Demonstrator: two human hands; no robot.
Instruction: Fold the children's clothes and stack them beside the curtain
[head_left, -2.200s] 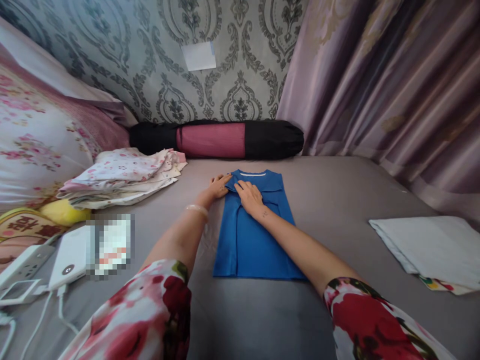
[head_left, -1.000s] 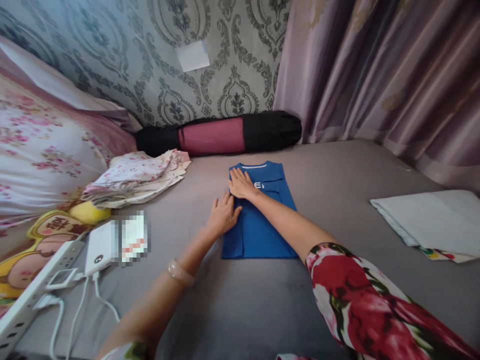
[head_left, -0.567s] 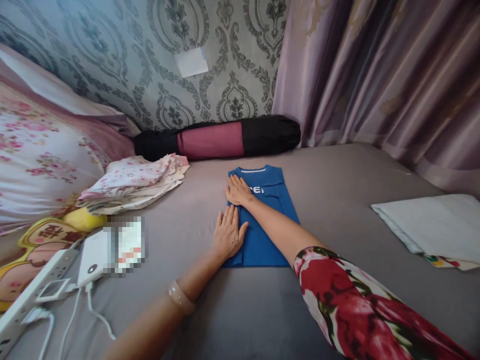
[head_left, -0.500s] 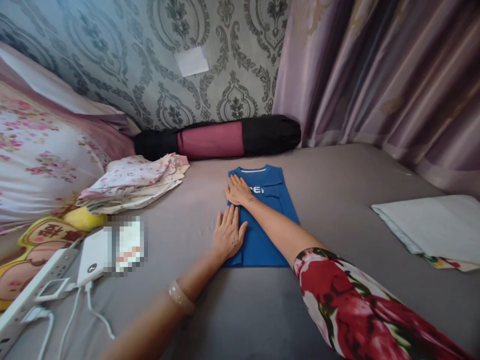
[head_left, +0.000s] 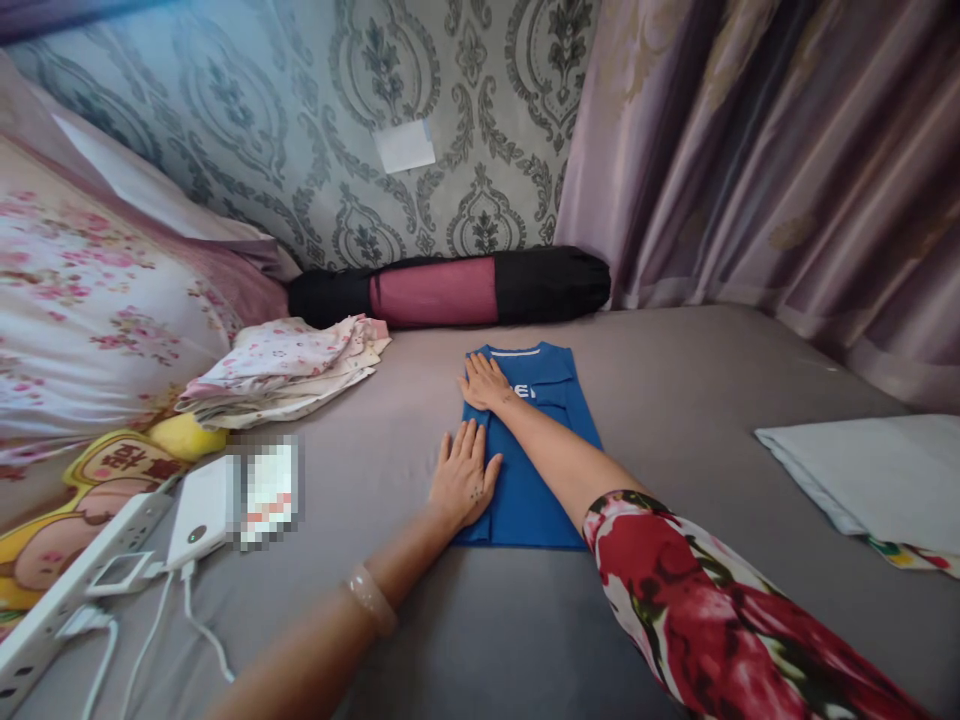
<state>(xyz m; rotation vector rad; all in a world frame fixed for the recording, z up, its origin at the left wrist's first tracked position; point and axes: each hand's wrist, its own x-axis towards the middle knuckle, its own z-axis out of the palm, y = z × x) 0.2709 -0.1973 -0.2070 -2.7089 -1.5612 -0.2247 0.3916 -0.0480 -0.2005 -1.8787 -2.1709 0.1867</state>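
A blue shirt (head_left: 525, 500) lies on the grey bed sheet with its sides folded in over the front, its collar toward the wall. White letters show partly on its chest. My right hand (head_left: 486, 382) rests flat near the shirt's upper left corner, fingers stretched out. Lower down, my left hand (head_left: 466, 474) presses flat on the left folded edge, its thumb apart from the fingers. Neither hand grips the cloth. My right forearm crosses over the shirt and hides part of it.
Along the wall lies a black and pink rolled bag (head_left: 435, 290). Folded floral cloths (head_left: 285, 365) and a pillow (head_left: 97, 290) are at the left, near a power strip (head_left: 82, 590) and a white power bank (head_left: 202, 512) with cables. A folded pale cloth (head_left: 877, 480) lies right.
The view has shifted slightly, so everything sits a little lower and to the right. Both hands stay flat at the same places on the shirt.
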